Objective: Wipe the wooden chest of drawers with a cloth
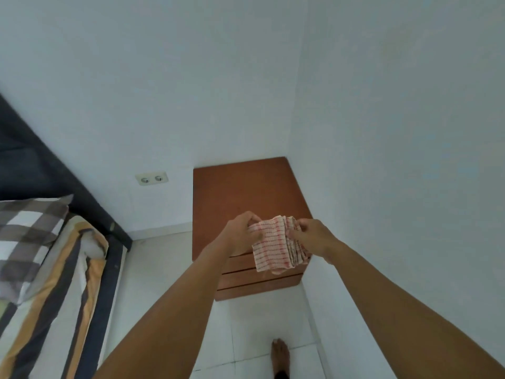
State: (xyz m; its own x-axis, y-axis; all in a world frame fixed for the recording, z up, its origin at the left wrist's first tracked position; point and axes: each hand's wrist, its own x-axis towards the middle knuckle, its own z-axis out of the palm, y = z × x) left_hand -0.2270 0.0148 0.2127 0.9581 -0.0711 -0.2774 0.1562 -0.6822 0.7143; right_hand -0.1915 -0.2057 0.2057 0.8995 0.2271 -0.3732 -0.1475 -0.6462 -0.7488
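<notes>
Two bare forearms stretch up from the lower edge, with one bare foot (pixel 280 354) on the pale tiles between them. At far left, one checked pillow (pixel 30 231) lies on one striped bed (pixel 68 283), and one double wall socket (pixel 151 178) sits beside it. One wooden chest of drawers (pixel 240 187) fills the white corner. Over its front edge the left hand (pixel 241 232) pinches one side of the single red-and-white checked cloth (pixel 276 246), and the right hand (pixel 311 233) pinches the bunched opposite side. The cloth hangs between them, apparently clear of the wood. Wiping seems not yet begun, and the step in hand looks like folding. A flat, thick pad gathered into one palm would likely sweep the top evenly, from the back corner to the front.
</notes>
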